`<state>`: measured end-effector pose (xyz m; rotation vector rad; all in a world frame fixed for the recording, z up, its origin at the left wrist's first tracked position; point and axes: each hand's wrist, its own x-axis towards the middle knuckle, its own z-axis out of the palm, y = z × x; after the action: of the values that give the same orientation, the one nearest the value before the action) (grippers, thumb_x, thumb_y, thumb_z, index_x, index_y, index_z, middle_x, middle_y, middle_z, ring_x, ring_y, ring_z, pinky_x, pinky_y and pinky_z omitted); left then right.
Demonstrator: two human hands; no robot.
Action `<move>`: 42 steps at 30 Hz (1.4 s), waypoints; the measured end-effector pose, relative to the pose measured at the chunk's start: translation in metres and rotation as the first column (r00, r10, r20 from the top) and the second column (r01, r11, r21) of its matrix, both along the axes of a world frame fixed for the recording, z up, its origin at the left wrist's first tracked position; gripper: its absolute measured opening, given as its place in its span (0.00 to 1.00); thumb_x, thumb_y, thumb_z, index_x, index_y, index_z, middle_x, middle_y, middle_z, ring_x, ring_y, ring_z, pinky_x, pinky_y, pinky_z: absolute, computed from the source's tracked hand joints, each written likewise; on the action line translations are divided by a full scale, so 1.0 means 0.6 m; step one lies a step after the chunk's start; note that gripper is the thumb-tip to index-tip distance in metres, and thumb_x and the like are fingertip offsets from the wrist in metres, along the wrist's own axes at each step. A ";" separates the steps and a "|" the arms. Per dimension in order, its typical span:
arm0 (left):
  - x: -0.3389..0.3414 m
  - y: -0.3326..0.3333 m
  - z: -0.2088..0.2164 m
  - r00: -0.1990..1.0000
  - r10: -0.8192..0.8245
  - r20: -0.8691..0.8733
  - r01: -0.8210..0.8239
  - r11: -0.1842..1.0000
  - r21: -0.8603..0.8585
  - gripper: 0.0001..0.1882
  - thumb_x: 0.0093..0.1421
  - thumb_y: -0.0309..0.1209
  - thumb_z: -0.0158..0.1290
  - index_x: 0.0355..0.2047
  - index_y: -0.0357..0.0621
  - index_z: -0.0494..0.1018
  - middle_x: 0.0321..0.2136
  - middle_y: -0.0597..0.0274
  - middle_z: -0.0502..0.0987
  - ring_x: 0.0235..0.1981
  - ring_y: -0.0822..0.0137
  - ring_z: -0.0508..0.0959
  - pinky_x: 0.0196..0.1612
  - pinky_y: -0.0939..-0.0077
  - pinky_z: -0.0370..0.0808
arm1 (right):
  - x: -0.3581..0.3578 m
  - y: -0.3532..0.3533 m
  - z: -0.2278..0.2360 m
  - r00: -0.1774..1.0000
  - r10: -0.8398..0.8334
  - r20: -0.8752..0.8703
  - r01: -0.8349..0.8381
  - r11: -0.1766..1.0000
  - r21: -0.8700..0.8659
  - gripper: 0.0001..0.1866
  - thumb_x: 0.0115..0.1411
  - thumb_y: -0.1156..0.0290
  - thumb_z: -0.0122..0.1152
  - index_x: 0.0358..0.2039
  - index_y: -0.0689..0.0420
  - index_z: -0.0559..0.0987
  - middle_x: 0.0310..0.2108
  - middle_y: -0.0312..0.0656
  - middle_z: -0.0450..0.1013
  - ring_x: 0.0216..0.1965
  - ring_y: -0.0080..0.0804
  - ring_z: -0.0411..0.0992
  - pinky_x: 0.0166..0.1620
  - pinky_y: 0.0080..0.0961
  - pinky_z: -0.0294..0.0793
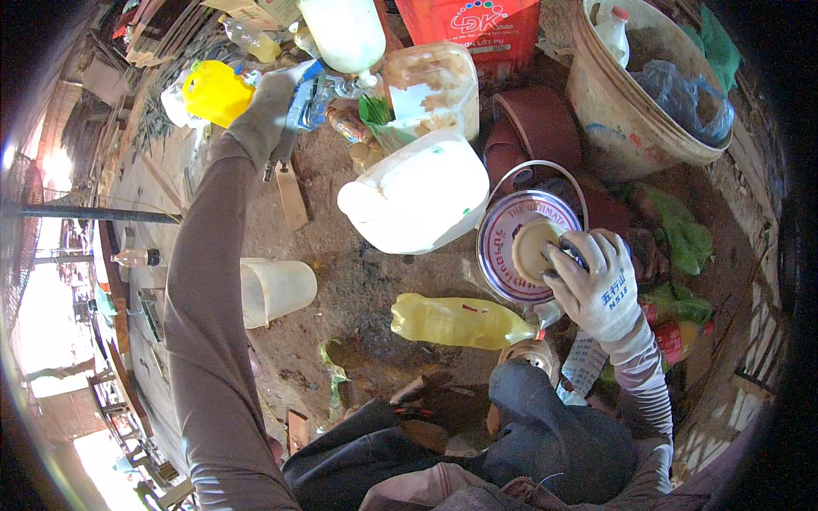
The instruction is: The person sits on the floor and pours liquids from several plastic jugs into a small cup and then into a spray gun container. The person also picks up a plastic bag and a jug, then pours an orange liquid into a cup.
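Yellow bottle (456, 322) on dirt floor (362, 277)

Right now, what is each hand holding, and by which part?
The left grip holds a metal spray gun, apparently by its handle. The right grip holds a small pale round container by its right edge.

Rough workshop, we judge, of the painting or finishing kind. We note a stained, earthy floor (358, 289); just past twelve, a red paint container (469, 25); between one and two, reddish-brown rolls (545, 128) resembling abrasive sheet; at three, a bail-handled tin (494, 266). Near eleven we make out a probable spray gun (343, 87); between ten and eleven, timber strips (158, 34). Daylight enters through an open side (60, 162) towards nine.
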<state>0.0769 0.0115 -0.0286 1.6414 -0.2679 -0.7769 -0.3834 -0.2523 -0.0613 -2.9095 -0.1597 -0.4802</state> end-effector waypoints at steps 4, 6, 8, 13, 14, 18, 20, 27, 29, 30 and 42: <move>-0.002 -0.007 0.006 0.999 0.030 -0.010 -0.030 0.999 0.034 0.18 0.66 0.34 0.55 0.54 0.43 0.75 0.32 0.68 0.79 0.28 0.76 0.76 0.30 0.80 0.77 | -0.001 -0.001 0.000 1.000 -0.002 -0.013 0.002 1.000 -0.009 0.19 0.54 0.60 0.67 0.46 0.51 0.81 0.47 0.42 0.72 0.47 0.45 0.71 0.52 0.45 0.69; -0.006 -0.013 0.010 1.000 0.031 0.000 -0.031 0.999 0.038 0.18 0.66 0.34 0.55 0.54 0.43 0.75 0.32 0.68 0.79 0.28 0.76 0.76 0.30 0.80 0.77 | 0.000 -0.001 0.001 1.000 -0.007 -0.018 0.006 1.000 -0.006 0.19 0.54 0.60 0.67 0.45 0.51 0.81 0.47 0.42 0.72 0.47 0.45 0.71 0.52 0.45 0.69; -0.008 -0.017 0.012 1.000 0.029 0.013 -0.029 0.999 0.041 0.18 0.66 0.34 0.55 0.54 0.43 0.75 0.32 0.68 0.79 0.28 0.76 0.76 0.30 0.80 0.77 | 0.001 -0.001 0.002 1.000 -0.010 -0.011 0.010 1.000 0.004 0.18 0.54 0.60 0.67 0.45 0.51 0.81 0.46 0.42 0.72 0.47 0.45 0.71 0.52 0.45 0.69; -0.006 -0.025 0.018 0.999 0.019 0.044 -0.021 0.999 0.044 0.18 0.66 0.34 0.54 0.54 0.43 0.75 0.32 0.67 0.79 0.28 0.76 0.77 0.30 0.80 0.77 | 0.004 -0.002 0.007 1.000 0.016 0.011 -0.016 1.000 0.013 0.19 0.51 0.65 0.69 0.45 0.55 0.81 0.46 0.44 0.72 0.44 0.45 0.72 0.49 0.44 0.71; -0.008 -0.025 0.017 0.999 0.019 0.046 -0.021 0.999 0.050 0.18 0.66 0.34 0.54 0.54 0.43 0.75 0.33 0.67 0.79 0.28 0.76 0.77 0.30 0.80 0.77 | 0.005 -0.002 0.008 1.000 0.022 0.015 -0.023 0.999 0.022 0.20 0.50 0.67 0.70 0.45 0.57 0.81 0.45 0.45 0.71 0.42 0.45 0.72 0.48 0.44 0.71; -0.010 -0.028 0.021 0.998 0.014 0.068 -0.018 0.998 0.065 0.18 0.66 0.33 0.54 0.55 0.43 0.75 0.33 0.67 0.79 0.28 0.76 0.77 0.30 0.79 0.77 | 0.005 -0.002 0.008 1.000 0.025 0.001 -0.025 1.000 0.015 0.20 0.51 0.67 0.70 0.45 0.57 0.81 0.45 0.45 0.71 0.42 0.45 0.72 0.48 0.44 0.71; -0.011 -0.031 0.023 0.997 0.012 0.073 -0.017 0.997 0.069 0.18 0.66 0.33 0.54 0.55 0.43 0.74 0.33 0.67 0.79 0.29 0.75 0.77 0.30 0.79 0.77 | 0.005 -0.002 0.006 1.000 0.021 0.007 -0.021 1.000 0.020 0.19 0.51 0.66 0.69 0.45 0.57 0.82 0.45 0.45 0.71 0.42 0.45 0.72 0.48 0.44 0.71; -0.008 -0.045 0.033 0.996 0.004 0.091 -0.011 0.998 0.067 0.18 0.67 0.33 0.54 0.55 0.43 0.74 0.33 0.67 0.79 0.29 0.75 0.77 0.30 0.79 0.77 | 0.004 -0.002 0.000 1.000 -0.003 -0.009 0.003 1.000 0.016 0.18 0.54 0.61 0.67 0.44 0.52 0.82 0.46 0.42 0.72 0.46 0.45 0.70 0.51 0.45 0.70; -0.008 -0.045 0.032 0.996 0.004 0.092 -0.010 0.998 0.067 0.18 0.67 0.33 0.54 0.55 0.43 0.74 0.33 0.66 0.79 0.29 0.75 0.77 0.30 0.79 0.77 | 0.004 -0.003 -0.001 1.000 -0.002 -0.012 0.002 1.000 0.011 0.17 0.54 0.61 0.67 0.44 0.52 0.82 0.46 0.42 0.71 0.46 0.45 0.70 0.51 0.45 0.70; -0.007 -0.045 0.032 0.996 0.004 0.088 -0.010 0.998 0.065 0.18 0.67 0.33 0.54 0.55 0.43 0.74 0.34 0.66 0.79 0.29 0.75 0.77 0.30 0.79 0.77 | 0.004 -0.003 -0.001 1.000 -0.001 -0.015 0.001 1.000 0.014 0.17 0.54 0.61 0.68 0.44 0.52 0.82 0.46 0.42 0.71 0.46 0.45 0.70 0.51 0.45 0.70; -0.014 -0.035 0.023 0.996 0.016 0.085 -0.022 0.997 0.070 0.18 0.67 0.33 0.53 0.55 0.43 0.73 0.34 0.66 0.79 0.30 0.74 0.77 0.30 0.79 0.78 | 0.001 -0.003 -0.002 1.000 -0.002 -0.005 0.002 1.000 0.004 0.18 0.53 0.61 0.68 0.44 0.52 0.82 0.47 0.42 0.71 0.46 0.45 0.70 0.51 0.45 0.70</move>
<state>0.0682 -0.0094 -0.0149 1.7444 -0.2867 -0.7102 -0.3826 -0.2543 -0.0625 -2.9069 -0.1551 -0.4732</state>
